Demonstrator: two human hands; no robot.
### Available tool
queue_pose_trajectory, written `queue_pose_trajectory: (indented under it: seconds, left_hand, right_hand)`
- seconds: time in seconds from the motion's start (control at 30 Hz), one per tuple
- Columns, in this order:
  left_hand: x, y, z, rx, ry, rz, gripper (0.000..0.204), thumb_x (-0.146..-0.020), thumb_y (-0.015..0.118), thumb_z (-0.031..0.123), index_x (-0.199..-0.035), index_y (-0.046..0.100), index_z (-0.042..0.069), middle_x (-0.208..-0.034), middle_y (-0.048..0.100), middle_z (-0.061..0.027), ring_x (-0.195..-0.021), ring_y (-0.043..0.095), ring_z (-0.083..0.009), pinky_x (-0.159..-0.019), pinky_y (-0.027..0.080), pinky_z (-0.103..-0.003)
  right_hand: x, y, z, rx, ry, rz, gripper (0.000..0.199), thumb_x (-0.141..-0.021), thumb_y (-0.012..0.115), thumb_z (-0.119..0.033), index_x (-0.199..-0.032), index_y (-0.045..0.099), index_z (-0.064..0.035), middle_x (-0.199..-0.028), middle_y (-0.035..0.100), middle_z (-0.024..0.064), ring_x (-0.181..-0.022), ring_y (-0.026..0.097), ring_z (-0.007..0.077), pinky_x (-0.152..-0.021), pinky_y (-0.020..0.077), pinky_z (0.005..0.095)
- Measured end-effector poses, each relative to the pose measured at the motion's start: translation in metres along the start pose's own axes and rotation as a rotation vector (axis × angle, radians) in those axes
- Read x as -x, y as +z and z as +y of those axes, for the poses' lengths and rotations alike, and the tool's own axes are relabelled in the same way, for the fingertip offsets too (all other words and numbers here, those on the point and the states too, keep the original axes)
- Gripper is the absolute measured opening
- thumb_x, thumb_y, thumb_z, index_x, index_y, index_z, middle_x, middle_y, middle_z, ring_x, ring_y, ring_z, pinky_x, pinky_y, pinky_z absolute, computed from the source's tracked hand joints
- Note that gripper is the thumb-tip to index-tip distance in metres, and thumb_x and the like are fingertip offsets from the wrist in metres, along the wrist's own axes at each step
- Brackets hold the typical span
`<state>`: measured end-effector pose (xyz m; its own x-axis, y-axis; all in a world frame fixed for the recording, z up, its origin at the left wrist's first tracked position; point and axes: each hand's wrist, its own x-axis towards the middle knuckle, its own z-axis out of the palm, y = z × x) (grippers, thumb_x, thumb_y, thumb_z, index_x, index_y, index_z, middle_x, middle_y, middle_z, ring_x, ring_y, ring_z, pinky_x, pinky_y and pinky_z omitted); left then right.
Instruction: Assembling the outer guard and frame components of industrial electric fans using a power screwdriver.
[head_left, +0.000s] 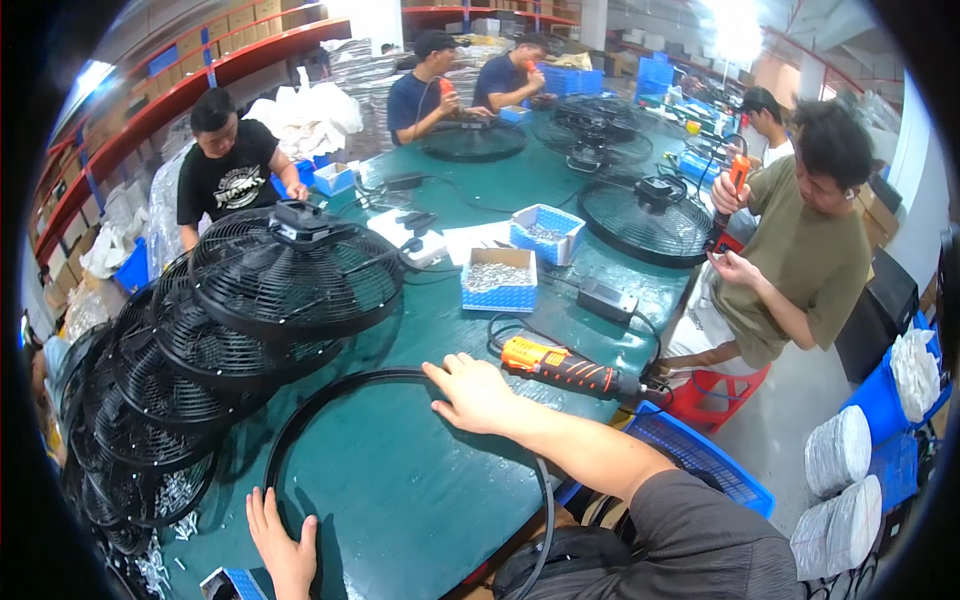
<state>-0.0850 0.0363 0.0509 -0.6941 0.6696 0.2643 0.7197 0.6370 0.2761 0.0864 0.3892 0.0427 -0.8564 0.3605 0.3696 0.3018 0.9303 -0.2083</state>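
A large black ring [318,400] lies on the green tabletop [420,480] right in front of me, its near right side curving past the table edge toward my body. My left hand [283,548] rests against the ring's left side with fingers stretched out. On the far part of the rim lies my right hand [472,392], palm down, its fingers spread. Just beyond that hand, an orange and black electric screwdriver [570,370] lies on the table with its cable looped behind it.
Black fan guards [295,275] overlap in a leaning stack at left, with loose screws [178,500] by it. Blue boxes of small metal parts [500,285] stand ahead. A blue crate [700,460] sits below the right edge. At right, a co-worker [815,225] holds another screwdriver; several others work farther off.
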Motion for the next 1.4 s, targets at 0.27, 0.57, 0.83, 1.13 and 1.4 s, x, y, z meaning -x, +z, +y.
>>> queue_pose_trajectory:
  seconds: [0.27,0.57,0.83,1.13,1.4]
  left_hand:
    - [-0.007,-0.005,-0.002,-0.15,0.17,0.057,0.06,-0.084,0.072,0.033,-0.131,0.053,0.0,-0.139,0.045,-0.0256,-0.127,0.043,-0.0416,-0.107,0.035,-0.047]
    - [-0.044,-0.008,0.069,-0.225,0.321,0.011,0.07,-0.077,0.073,0.019,-0.136,0.043,-0.002,-0.149,0.031,-0.0289,-0.138,0.028,-0.0466,-0.113,0.022,-0.054]
    - [-0.122,0.077,0.238,0.198,0.66,-0.172,0.074,-0.083,0.07,0.033,-0.141,0.038,0.001,-0.153,0.019,-0.0302,-0.142,0.02,-0.0472,-0.115,0.014,-0.056]
    - [-0.136,0.135,0.298,0.363,0.705,-0.088,0.071,-0.086,0.058,0.049,-0.139,0.043,0.004,-0.151,0.029,-0.0266,-0.142,0.021,-0.0463,-0.113,0.007,-0.063]
    - [-0.142,0.146,0.296,0.427,0.694,-0.102,0.078,-0.08,0.062,0.051,-0.138,0.042,0.003,-0.147,0.034,-0.0268,-0.139,0.027,-0.0455,-0.112,0.008,-0.066]
  right_hand:
    - [0.009,-0.033,-0.001,0.023,-0.026,-0.057,0.059,-0.079,0.072,-0.034,-0.125,0.056,0.0001,-0.106,0.056,0.0163,-0.103,0.054,0.031,-0.085,0.0461,0.043]
    - [0.008,-0.132,0.135,0.216,0.046,0.111,0.043,-0.075,0.072,-0.038,-0.1,0.067,-0.0031,-0.098,0.064,0.0153,-0.098,0.058,0.033,-0.084,0.0469,0.0453]
    - [-0.055,-0.159,0.305,0.405,0.586,0.12,0.053,-0.078,0.069,-0.046,-0.106,0.068,-0.0011,-0.109,0.063,0.0173,-0.109,0.056,0.0328,-0.09,0.0471,0.0447]
    - [-0.092,-0.15,0.402,0.629,0.609,0.039,0.053,-0.083,0.066,-0.045,-0.115,0.066,-0.0025,-0.131,0.053,0.0163,-0.126,0.044,0.032,-0.104,0.0363,0.0451]
    - [-0.128,-0.132,0.472,0.602,0.845,0.013,0.065,-0.086,0.063,-0.048,-0.134,0.056,-0.0041,-0.158,0.022,0.0201,-0.146,0.017,0.0413,-0.116,0.0208,0.0514]
